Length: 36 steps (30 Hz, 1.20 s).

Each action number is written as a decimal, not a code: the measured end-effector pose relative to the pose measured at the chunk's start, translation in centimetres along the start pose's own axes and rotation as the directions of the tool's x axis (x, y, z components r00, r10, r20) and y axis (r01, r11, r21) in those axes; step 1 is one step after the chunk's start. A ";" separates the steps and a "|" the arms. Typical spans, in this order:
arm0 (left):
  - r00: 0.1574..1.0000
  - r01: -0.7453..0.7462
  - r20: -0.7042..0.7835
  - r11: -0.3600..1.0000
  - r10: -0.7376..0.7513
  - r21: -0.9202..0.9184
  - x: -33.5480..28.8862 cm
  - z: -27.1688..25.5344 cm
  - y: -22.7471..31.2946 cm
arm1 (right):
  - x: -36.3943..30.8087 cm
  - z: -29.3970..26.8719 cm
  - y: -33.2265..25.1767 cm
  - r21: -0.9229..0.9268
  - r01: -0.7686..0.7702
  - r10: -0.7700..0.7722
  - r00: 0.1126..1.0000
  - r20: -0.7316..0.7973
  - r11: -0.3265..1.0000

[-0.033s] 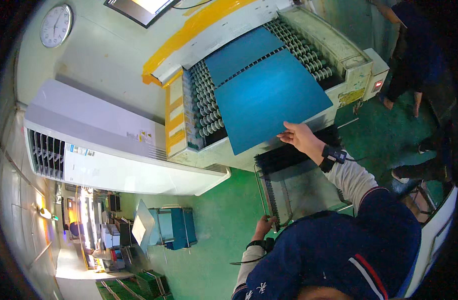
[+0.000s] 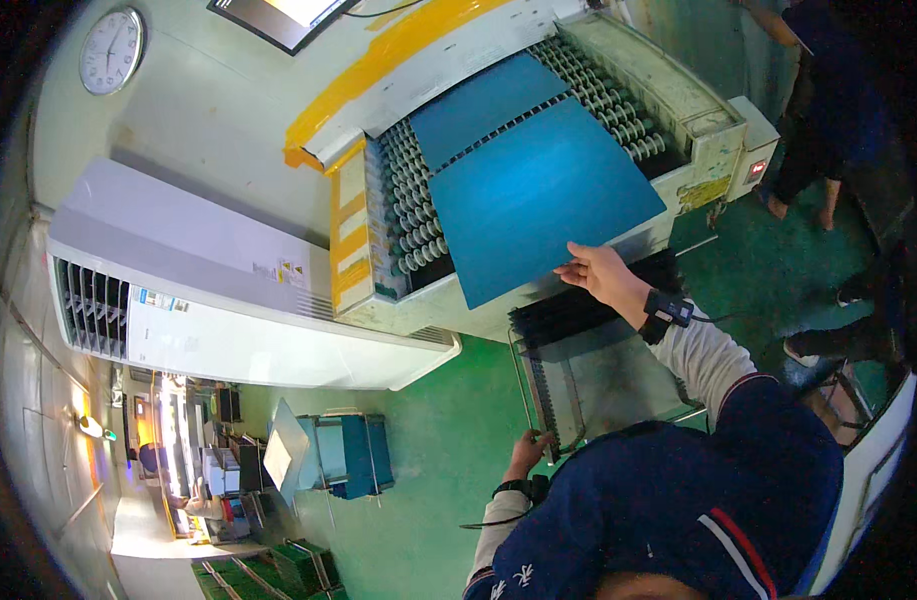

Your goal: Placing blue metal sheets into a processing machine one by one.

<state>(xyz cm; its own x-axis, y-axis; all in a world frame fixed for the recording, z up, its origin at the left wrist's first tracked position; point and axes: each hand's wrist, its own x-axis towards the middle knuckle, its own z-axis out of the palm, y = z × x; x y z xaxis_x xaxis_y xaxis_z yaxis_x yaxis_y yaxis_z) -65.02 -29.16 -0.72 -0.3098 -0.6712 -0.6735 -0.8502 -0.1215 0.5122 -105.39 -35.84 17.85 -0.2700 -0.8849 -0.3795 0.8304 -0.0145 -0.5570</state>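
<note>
A flat blue panel (image 2: 548,200) rests on the roller conveyor (image 2: 418,240), its near edge sticking out past the machine's front. At that edge is my right hand (image 2: 610,280), thumb and fingers apart. The thumb tip overlaps the panel's edge, the fingers lie just below it, and no firm grip shows. A second blue panel (image 2: 493,105) lies behind the first with a narrow gap between them. Lower down, my left hand (image 2: 525,455) is closed on the near left corner of a metal rack (image 2: 543,395) with toothed sides. The rack stands below the conveyor's end, partly hidden by my body.
A white air conditioner (image 2: 248,290) stands left of the conveyor. Farther off on the green floor (image 2: 433,430), a rack holds blue panels (image 2: 363,455). Another person (image 2: 828,120) is at the right, near the machine's lit display (image 2: 756,171). Green racks (image 2: 288,570) sit at lower left.
</note>
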 end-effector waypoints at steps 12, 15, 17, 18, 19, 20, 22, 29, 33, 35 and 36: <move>1.000 0.022 0.019 1.000 -0.022 -0.009 0.5 -0.8 1.3 | 1.2 0.0 -1.1 -0.016 -0.003 0.003 1.000 -0.011 1.000; 1.000 0.007 -0.015 0.999 -0.006 0.049 1.0 -0.5 0.5 | 1.2 0.4 -1.3 -0.021 -0.018 0.018 1.000 -0.017 1.000; 1.000 0.023 -0.008 0.999 -0.023 0.048 1.1 -0.3 0.4 | 1.3 0.5 -1.6 -0.025 -0.027 0.026 1.000 -0.012 0.999; 0.999 0.040 0.023 0.998 -0.041 0.039 0.8 -0.9 2.5 | 1.4 -0.1 -2.0 -0.025 -0.023 0.022 1.000 -0.013 0.999; 0.997 0.065 0.047 0.998 -0.066 0.027 0.1 -1.1 3.2 | 1.5 -0.3 -2.1 -0.024 -0.027 0.026 1.000 -0.007 0.999; 0.999 -0.011 -0.038 0.999 0.012 0.037 0.6 -0.6 1.3 | 1.3 0.7 -2.0 -0.038 -0.003 0.001 0.999 -0.035 0.999; 0.998 -0.001 -0.058 0.996 0.006 0.089 1.2 -0.1 0.6 | 2.0 0.0 -2.0 -0.050 -0.038 0.038 0.999 -0.003 0.998; 0.997 -0.033 -0.072 0.999 0.033 0.002 1.5 0.5 -1.2 | -1.1 -0.6 0.5 -0.514 0.044 0.008 0.995 0.098 0.856; 0.997 -0.014 -0.070 1.000 0.013 -0.015 1.6 0.5 -0.4 | -2.5 -4.5 3.8 -0.867 0.391 -0.160 0.920 0.357 0.310; 0.998 0.014 -0.064 0.999 -0.011 0.035 1.4 0.3 0.2 | -3.9 -5.1 4.4 -0.857 0.512 -0.164 0.852 0.497 0.061; 0.998 0.026 -0.063 0.998 -0.023 0.059 1.3 0.2 0.4 | -4.4 -5.5 4.4 -0.824 0.561 -0.158 0.809 0.566 -0.083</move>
<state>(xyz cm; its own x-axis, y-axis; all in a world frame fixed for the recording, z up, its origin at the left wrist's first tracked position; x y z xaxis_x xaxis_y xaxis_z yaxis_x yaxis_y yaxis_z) -65.86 -29.88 -1.50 -0.2630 -0.7127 -0.6502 -0.8817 -0.0961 0.4620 -103.22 -29.46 12.99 -0.0738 -0.9771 0.1998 -0.6220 -0.1115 -0.7750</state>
